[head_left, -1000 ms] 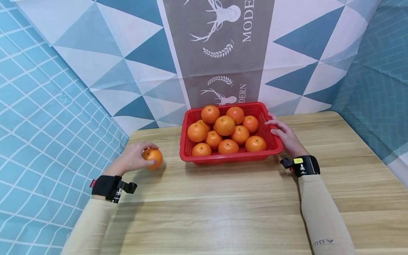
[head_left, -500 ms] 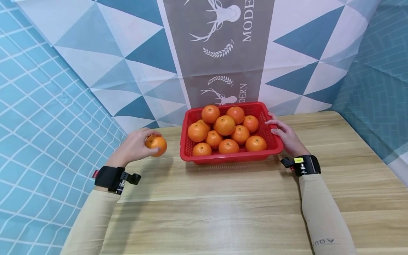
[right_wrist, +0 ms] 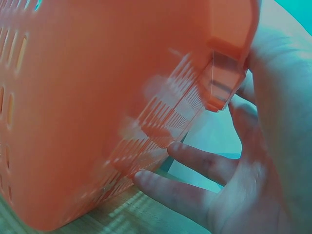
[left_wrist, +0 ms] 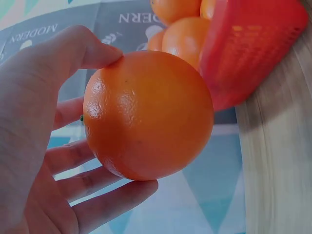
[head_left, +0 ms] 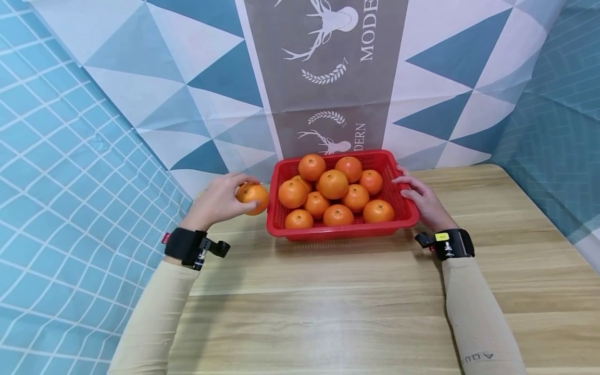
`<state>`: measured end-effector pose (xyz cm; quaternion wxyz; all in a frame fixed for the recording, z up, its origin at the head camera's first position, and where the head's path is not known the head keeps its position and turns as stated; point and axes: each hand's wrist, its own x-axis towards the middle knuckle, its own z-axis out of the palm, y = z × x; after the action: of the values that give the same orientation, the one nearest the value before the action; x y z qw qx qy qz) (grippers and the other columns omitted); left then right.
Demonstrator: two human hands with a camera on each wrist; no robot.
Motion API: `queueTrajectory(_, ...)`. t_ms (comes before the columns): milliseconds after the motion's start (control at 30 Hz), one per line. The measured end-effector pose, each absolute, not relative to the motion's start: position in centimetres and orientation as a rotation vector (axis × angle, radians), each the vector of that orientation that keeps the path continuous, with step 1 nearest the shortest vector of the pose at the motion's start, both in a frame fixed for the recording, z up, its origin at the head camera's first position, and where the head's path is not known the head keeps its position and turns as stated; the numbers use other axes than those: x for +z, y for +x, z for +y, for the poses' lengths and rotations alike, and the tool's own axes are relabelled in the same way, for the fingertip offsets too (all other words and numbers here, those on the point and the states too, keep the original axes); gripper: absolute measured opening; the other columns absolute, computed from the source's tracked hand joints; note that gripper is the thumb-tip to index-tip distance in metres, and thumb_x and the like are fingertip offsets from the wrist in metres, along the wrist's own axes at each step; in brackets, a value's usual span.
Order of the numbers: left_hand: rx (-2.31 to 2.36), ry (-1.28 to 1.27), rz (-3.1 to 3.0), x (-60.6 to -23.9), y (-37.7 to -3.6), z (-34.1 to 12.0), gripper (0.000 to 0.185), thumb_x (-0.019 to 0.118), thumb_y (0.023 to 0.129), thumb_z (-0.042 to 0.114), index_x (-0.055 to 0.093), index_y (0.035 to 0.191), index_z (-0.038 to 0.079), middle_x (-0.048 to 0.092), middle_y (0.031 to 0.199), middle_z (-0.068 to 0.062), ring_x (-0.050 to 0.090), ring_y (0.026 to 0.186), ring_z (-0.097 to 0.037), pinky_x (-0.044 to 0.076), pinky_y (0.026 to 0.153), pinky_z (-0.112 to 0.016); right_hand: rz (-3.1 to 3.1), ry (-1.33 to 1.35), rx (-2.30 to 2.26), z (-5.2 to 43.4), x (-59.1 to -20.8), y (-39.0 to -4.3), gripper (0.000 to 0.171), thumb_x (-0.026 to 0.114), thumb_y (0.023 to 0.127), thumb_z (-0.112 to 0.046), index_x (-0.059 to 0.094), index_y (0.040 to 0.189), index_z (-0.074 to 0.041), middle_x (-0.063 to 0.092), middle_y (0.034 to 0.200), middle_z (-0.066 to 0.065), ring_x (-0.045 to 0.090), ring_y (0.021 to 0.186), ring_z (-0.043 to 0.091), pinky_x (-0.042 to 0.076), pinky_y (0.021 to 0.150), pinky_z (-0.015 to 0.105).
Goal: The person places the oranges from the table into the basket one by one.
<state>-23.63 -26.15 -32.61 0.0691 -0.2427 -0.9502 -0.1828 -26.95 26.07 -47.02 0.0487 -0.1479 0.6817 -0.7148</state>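
My left hand [head_left: 219,200] grips an orange [head_left: 253,198] in the air just left of the red basket [head_left: 403,217]. In the left wrist view the orange [left_wrist: 146,114] sits between thumb and fingers, with the basket's corner [left_wrist: 253,48] close behind it. Several oranges [head_left: 334,184] are piled in the basket. My right hand [head_left: 419,197] rests against the basket's right side, thumb on the rim. In the right wrist view the fingers [right_wrist: 195,161] lie along the slotted wall [right_wrist: 97,107].
The basket stands at the back of a wooden table [head_left: 356,302], against a patterned cloth backdrop [head_left: 328,78]. Blue checked cloth [head_left: 61,182] hangs at the left of the table, more blue cloth [head_left: 553,114] at the right.
My left hand has lifted the orange off the table and carried it up and right, close to the basket's left rim. The right hand has stayed on the basket.
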Motion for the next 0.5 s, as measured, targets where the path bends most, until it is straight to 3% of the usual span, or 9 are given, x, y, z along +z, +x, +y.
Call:
queueTrajectory(233, -0.599, -0.802, -2.853, -31.7, -24.3, -23.2, 0.047, 0.080, 0.094, 0.027, 0.077, 0.136, 0.008, 0.078, 0.129, -0.017, 0.071, 0.107, -0.035, 0.062, 0.088, -0.047, 2.073, -0.464, -2.183, 26.1, -47.1, -27.0, 0.042, 0.058, 0.116, -0.017, 0.055, 0.156, -0.003, 0.007, 0.194, 0.003, 0.004, 0.178, 0.045, 0.065, 0.097, 0.019)
queueTrajectory(500, -0.585, -0.894, -2.846, -31.4, -25.0, -19.9, 0.049, 0.080, 0.093, 0.031, 0.077, 0.137, 0.010, 0.076, 0.138, -0.017, 0.071, 0.118, -0.034, 0.066, 0.093, -0.049, 2.079, -0.471, -2.185, 26.2, -47.3, -27.1, 0.039, 0.059, 0.116, -0.017, 0.059, 0.153, -0.006, 0.008, 0.194, 0.003, 0.004, 0.178, 0.044, 0.065, 0.097, 0.018)
